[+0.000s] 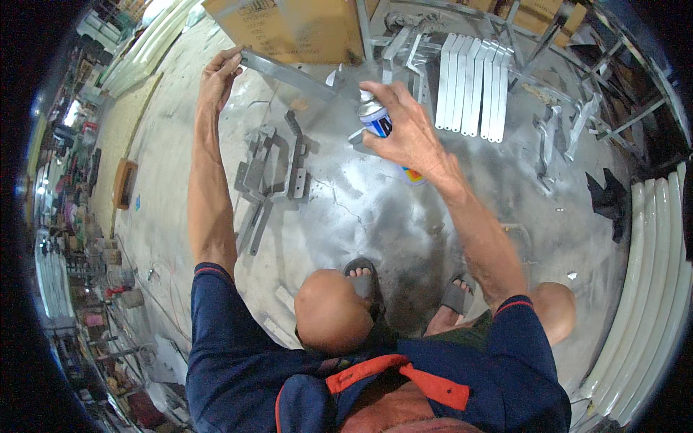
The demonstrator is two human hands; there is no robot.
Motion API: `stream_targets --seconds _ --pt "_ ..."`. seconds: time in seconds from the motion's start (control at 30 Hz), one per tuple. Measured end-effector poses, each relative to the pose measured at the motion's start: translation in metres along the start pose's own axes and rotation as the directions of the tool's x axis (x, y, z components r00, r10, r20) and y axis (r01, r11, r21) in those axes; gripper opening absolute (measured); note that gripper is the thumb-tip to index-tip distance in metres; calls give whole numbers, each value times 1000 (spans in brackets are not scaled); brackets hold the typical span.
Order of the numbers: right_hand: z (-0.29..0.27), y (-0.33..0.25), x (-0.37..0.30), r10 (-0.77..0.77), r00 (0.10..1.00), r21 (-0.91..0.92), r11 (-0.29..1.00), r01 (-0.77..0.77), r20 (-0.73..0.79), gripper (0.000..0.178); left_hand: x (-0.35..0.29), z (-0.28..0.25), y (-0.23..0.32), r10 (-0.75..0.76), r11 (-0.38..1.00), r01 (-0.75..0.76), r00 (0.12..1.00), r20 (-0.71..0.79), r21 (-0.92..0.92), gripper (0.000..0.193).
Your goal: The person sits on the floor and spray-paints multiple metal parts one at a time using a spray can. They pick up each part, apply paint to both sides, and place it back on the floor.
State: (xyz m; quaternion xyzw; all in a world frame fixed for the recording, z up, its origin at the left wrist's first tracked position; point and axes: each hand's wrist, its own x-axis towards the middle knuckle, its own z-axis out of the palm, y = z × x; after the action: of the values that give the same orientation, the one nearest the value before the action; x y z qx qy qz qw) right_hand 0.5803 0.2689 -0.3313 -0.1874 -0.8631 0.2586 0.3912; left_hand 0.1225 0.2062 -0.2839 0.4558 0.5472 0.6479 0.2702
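Note:
Up at the far left, my left hand [222,71] pinches one end of a flat grey metal strip [289,75], which slants down to the right above the floor. My right hand [408,126] is wrapped round a spray paint can [372,114] with a blue label, its index finger on top at the nozzle. The strip's right end lies just left of the can's top, apart from it, and looks hazy there. Below and between my hands, dull unpainted metal brackets [271,166] lie in a heap on the floor.
Several silver bent strips [473,86] lie in a row at the far right, near a metal frame [621,119]. A cardboard box [289,32] stands at the back. Long wrapped bundles [642,289] line the right side. Silver overspray stains the concrete floor [354,209].

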Motion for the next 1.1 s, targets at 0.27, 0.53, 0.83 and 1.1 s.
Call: stream_targets --seconds 0.27,0.53,0.83,1.1 --pt "16 7 -63 351 926 222 922 -316 -137 76 20 53 23 80 973 -90 995 54 214 27" --pt "17 10 -128 676 722 316 724 -613 -148 78 117 163 7 227 739 -214 972 63 639 31" --pt "11 32 -173 786 609 317 608 -728 -109 79 229 248 -75 304 593 -101 947 -106 799 21" --pt "35 41 -177 758 648 301 638 -709 -81 79 83 217 -140 127 789 -93 992 -12 607 29"
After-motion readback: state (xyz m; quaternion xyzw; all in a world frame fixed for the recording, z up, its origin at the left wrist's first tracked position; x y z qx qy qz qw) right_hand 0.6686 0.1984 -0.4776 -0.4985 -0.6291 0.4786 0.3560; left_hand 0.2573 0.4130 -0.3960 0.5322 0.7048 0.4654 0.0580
